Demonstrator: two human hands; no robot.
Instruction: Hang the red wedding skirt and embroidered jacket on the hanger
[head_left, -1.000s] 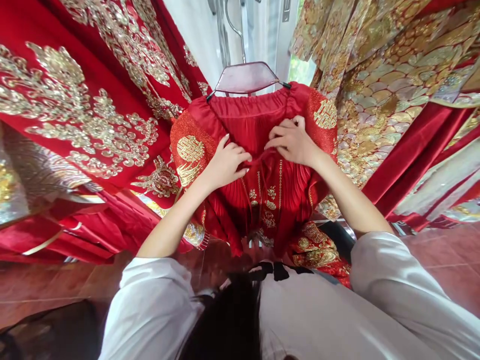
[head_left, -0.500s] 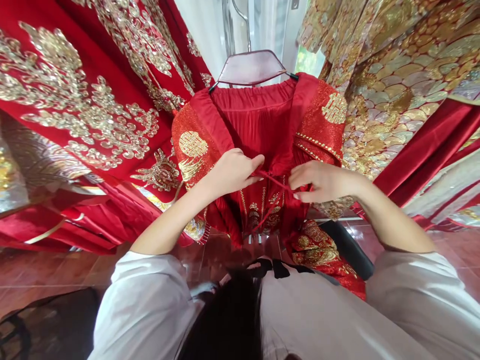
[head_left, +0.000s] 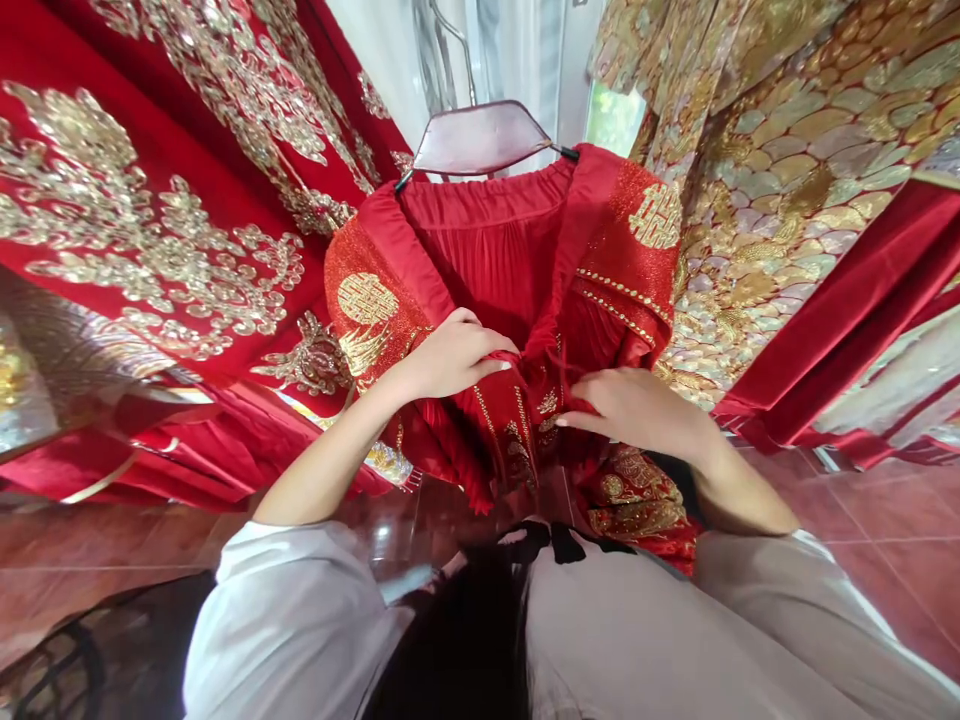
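Looking down and forward: closest to me are my dark hair (head_left: 457, 640) and loose white sleeves (head_left: 292, 610), with both bare forearms reaching out over a glossy reddish tiled floor (head_left: 862, 500).

My left hand (head_left: 450, 355) is closed, thumb and fingers pinching a fold at the front opening of a red pleated garment (head_left: 495, 250), made of satin-like cloth with gold embroidered bands and round gold emblems on the shoulders. My right hand (head_left: 637, 410) lies lower, just beside the left, with its fingers bent against the embroidered front panel. I cannot tell whether it grips anything.

The garment hangs at chest height from a translucent pink plastic hanger (head_left: 480, 140) with a metal hook.

I judge the cloth soft, light and slippery. The pleats would slide and fall out of line if grabbed in a bunch, and the gold beading looks easy to snag. The firmer places to hold seem to be the stiff embroidered borders or the gathered top edge near the hanger.

Further off, a red robe with dense gold embroidery (head_left: 150, 230) hangs to the left and a gold scale-patterned brocade robe (head_left: 787, 180) to the right. Between them is a bright window (head_left: 611, 115).
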